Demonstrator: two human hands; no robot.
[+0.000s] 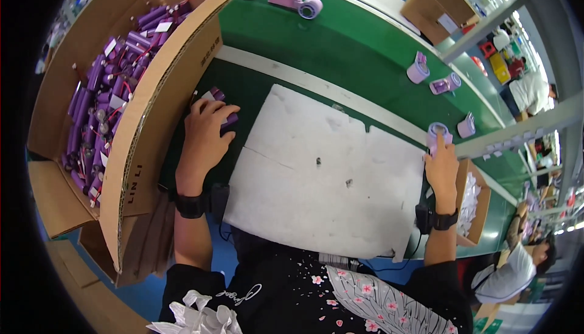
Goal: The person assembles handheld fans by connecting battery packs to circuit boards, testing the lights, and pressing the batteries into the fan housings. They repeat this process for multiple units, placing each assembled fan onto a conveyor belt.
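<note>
My left hand (pixel 204 136) is over the dark green bench beside the large carton. Its fingers and thumb curl around a purple cylindrical battery (pixel 229 120), which is partly hidden under the hand. Just beyond the fingertips lies another purple battery (pixel 217 93) with a white label. My right hand (pixel 443 167) reaches to the right, its fingers on a lilac handheld fan body (pixel 438 132) with a round head. Between both hands lies a white foam sheet (pixel 322 176) with small dark holes and a crack at its left.
An open carton (pixel 161 90) at left holds many purple batteries (pixel 91 109) with red wires. More lilac fan bodies (pixel 310 8) sit on the green conveyor belt (pixel 359 48). A small carton (pixel 480 203) with white pieces stands at right. Metal posts and people are beyond.
</note>
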